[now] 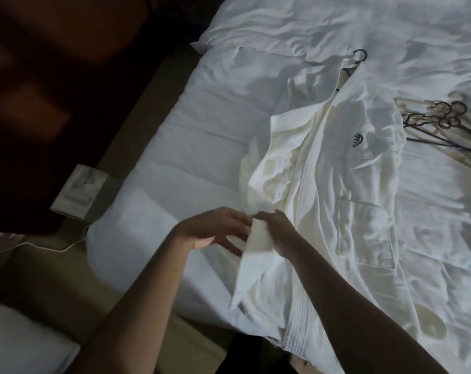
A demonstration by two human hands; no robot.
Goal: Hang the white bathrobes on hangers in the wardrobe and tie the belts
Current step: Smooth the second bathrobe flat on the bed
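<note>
Bed (175,147): hands (251,229) pinching belt (258,238).

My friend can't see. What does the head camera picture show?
Two hands, the left hand and right hand, hold a white belt over a white bathrobe spread on a bed. Spare hangers lie nearby.
</note>
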